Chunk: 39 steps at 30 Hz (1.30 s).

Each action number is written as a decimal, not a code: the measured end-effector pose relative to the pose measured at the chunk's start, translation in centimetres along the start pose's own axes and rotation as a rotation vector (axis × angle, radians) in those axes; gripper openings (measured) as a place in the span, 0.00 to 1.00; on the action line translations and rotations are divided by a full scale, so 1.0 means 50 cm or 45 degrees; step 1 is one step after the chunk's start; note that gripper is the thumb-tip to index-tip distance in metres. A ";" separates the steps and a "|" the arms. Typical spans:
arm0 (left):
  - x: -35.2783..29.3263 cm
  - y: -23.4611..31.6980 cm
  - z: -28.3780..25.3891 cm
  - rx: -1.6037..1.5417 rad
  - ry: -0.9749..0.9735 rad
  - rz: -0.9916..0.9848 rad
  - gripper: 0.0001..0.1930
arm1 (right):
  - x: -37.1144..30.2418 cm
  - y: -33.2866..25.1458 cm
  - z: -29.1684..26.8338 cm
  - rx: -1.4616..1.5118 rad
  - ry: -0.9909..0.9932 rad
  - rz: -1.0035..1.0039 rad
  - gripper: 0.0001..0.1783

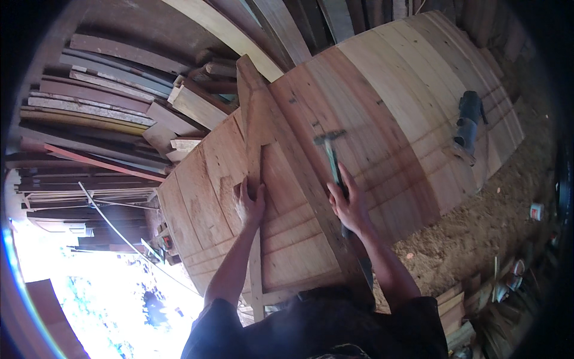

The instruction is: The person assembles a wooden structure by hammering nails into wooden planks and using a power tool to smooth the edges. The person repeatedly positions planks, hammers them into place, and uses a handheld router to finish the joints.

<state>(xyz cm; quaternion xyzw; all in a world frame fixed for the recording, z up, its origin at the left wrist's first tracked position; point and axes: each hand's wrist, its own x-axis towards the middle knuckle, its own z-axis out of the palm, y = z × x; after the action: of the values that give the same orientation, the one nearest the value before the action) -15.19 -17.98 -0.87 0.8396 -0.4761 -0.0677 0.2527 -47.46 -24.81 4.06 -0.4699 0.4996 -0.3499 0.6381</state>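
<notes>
A triangular wooden frame [286, 146] of joined boards lies across a broad panel of wooden planks [359, 107]. My left hand [250, 204] is closed around the frame's narrow left board, thumb on one side and fingers on the other. In my right hand [350, 203] is a hammer [332, 157] with a metal head and a greenish handle, my fingers wrapped round its lower part. The hammer's head is over the planks, to the right of the frame's long board; whether it touches them I cannot tell.
A dark blue-grey power tool [468, 122] lies on the panel's right part. Long boards [107, 90] are stacked at the far left. Sawdust [442, 251] covers the ground at the right, with a small white container [537, 211] and wood offcuts [496, 326]. Bright daylight enters at lower left.
</notes>
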 end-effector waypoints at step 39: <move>-0.010 0.041 -0.014 -0.096 0.036 0.151 0.31 | 0.163 -0.064 0.077 -0.845 -0.040 -0.816 0.40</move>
<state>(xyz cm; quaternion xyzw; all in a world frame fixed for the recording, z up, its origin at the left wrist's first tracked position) -16.78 -18.18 0.65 0.8006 -0.5186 -0.0585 0.2945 -41.57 -32.31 4.84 -0.7847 0.4045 -0.3434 0.3204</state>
